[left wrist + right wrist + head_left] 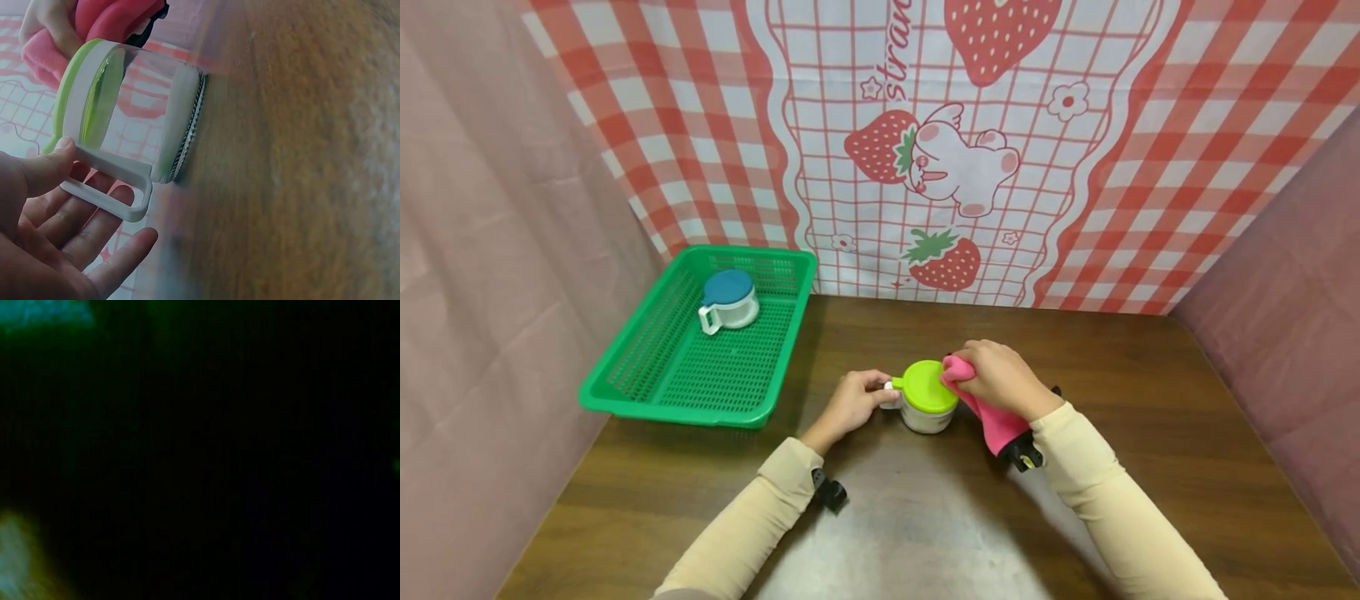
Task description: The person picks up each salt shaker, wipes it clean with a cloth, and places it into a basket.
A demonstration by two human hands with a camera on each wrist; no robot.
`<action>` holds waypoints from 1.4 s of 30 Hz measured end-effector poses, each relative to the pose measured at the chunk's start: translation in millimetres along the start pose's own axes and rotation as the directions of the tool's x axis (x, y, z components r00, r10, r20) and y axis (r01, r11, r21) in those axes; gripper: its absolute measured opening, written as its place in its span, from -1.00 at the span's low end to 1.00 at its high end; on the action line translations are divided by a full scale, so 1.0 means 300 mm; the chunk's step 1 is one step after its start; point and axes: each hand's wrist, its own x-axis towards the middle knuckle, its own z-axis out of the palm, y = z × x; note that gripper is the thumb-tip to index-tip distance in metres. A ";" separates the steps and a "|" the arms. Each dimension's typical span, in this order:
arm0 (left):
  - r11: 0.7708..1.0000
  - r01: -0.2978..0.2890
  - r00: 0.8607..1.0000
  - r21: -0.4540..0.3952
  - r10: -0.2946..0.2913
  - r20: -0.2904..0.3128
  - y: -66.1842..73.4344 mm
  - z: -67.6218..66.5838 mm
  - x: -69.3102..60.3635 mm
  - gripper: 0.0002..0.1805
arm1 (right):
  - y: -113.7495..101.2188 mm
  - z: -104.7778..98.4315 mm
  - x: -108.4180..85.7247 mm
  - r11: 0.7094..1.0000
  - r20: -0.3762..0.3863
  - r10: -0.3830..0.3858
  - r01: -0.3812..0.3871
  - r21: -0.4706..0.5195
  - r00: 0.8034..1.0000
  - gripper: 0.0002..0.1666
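On the table stands a clear seasoning jar (927,419) with a bright green lid (931,387) and a white handle (119,187). My left hand (852,403) pinches that handle, thumb on one side and fingers behind it, as the left wrist view shows. In my right hand (1002,379) is a bunched pink cloth (997,427), which meets the right edge of the lid. The cloth hangs down over the wrist camera (1022,452). Almost everything in the right wrist view is dark, so nothing there can be made out.
A green plastic basket (685,414) stands at the left of the wooden table (880,533). Inside it sits a similar jar with a blue lid (727,287). A strawberry-patterned curtain (925,179) hangs behind the table, with pink drapes (497,250) at the sides.
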 end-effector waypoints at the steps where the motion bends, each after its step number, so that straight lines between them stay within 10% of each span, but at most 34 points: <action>1: 1.000 0.001 1.000 0.001 -0.001 -0.001 0.001 -0.001 0.000 -0.77 | -0.002 -0.001 -0.006 1.000 -0.002 -0.004 0.004 0.001 1.000 -0.83; 42: 1.000 -0.006 1.000 -0.001 0.006 -0.018 -0.005 -0.001 -0.001 -0.80 | -0.066 0.033 -0.003 0.989 -0.079 -0.128 0.122 -0.078 0.989 -0.95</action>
